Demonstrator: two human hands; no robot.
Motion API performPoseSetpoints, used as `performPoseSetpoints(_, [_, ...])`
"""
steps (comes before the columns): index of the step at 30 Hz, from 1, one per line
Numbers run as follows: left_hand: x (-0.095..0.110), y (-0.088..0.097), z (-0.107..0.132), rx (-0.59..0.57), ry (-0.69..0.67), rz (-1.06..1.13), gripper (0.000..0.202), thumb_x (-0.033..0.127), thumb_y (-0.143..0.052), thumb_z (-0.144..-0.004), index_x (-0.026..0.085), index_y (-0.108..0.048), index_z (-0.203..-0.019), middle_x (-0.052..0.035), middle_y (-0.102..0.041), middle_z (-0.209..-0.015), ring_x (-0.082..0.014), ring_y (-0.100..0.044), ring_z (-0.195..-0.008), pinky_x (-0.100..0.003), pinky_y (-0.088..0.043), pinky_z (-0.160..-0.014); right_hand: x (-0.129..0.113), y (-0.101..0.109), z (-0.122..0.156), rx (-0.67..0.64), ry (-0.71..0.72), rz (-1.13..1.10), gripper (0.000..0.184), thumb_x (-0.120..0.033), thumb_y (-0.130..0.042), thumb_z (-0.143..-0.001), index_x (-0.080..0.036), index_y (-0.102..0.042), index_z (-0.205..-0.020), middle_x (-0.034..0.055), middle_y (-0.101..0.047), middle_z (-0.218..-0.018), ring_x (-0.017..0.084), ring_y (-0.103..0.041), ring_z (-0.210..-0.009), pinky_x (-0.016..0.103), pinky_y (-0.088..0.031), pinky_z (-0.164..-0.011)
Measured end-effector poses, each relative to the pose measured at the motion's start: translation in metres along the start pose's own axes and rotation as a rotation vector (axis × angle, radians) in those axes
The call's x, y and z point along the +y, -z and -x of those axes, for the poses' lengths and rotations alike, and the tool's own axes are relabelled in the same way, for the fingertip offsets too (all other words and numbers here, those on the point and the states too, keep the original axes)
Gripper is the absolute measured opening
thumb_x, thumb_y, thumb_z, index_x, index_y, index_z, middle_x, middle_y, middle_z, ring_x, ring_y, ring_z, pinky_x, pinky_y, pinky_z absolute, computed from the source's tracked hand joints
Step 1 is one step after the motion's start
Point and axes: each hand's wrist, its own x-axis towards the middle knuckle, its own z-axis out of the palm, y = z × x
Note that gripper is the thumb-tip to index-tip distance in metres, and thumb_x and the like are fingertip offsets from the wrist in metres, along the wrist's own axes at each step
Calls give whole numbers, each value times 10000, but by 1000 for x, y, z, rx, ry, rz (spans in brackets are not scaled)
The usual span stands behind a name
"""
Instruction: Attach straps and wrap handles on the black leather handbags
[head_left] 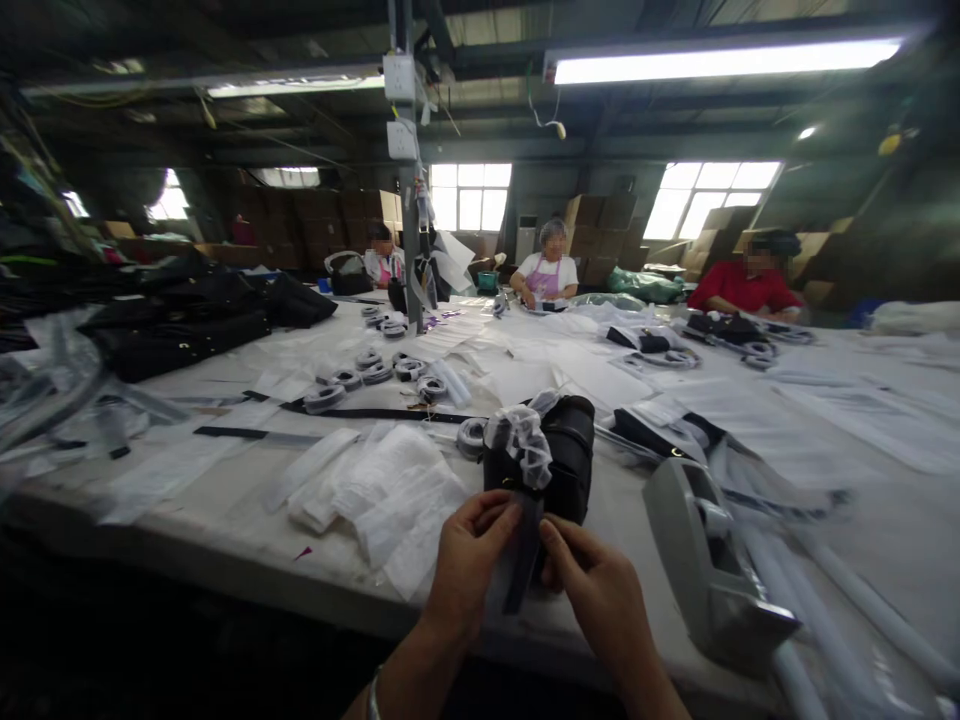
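A small black bag (574, 450) stands at the table's front edge, with crumpled translucent wrapping (523, 442) on its near left side. A dark strap (523, 560) in a thin clear sleeve hangs down in front of it. My left hand (466, 560) pinches the strap's left edge between thumb and fingers. On the other side my right hand (596, 580) is closed at the strap's right edge, thumb against fingers; its fingertips are partly hidden. Touching the bag's left side is a coiled wrapped strap (471, 437).
A grey tape dispenser (697, 570) stands right of my hands. White wrapping sheets (390, 490) lie to the left. Behind are several coiled straps (375, 372), a metal post (411, 230) and a pile of black bags (187, 310). Several people sit across the table (345, 560).
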Motion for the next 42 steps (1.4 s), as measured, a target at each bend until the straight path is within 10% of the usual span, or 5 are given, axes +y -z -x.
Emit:
performPoseSetpoints(21, [-4, 15, 14, 21, -98, -297, 276, 401, -678, -834, 147, -687, -941, -67, -729, -870, -213, -676, -827, -278, -522, -720, -14, -27, -11, 58, -27, -71, 378, -544, -656, -794, -181, -725, -714, 11, -632, -481, 147, -569, -436, 219, -405, -447])
performPoseSetpoints(31, [1, 24, 19, 1, -948, -1165, 238, 163, -464, -966, 165, -694, -1026, -45, -665, -799, -153, -660, -683, -232, -531, -617, -17, -26, -15, -74, -59, -187, 523, -624, -576, -825, -168, -645, -580, 17, -581, -415, 135, -515, -385, 221, -373, -412])
performPoseSetpoints(36, [9, 21, 20, -3, -1113, -1414, 263, 172, -444, -978, 157, -682, -869, -36, -639, -710, -167, -645, -599, -243, -507, -509, -22, -24, -13, -90, 22, -57, 500, -608, -607, -813, -168, -654, -581, 9, -592, -467, 137, -536, -452, 219, -378, -453])
performPoseSetpoints(42, [-15, 27, 40, -68, -1166, -1300, 298, 131, -427, -982, 125, -633, -1197, -89, -726, -884, -170, -715, -763, -220, -575, -662, -16, -24, -17, -22, 39, -43, 546, -600, -562, -835, -193, -484, -479, -26, -487, -425, 110, -449, -428, 218, -311, -428])
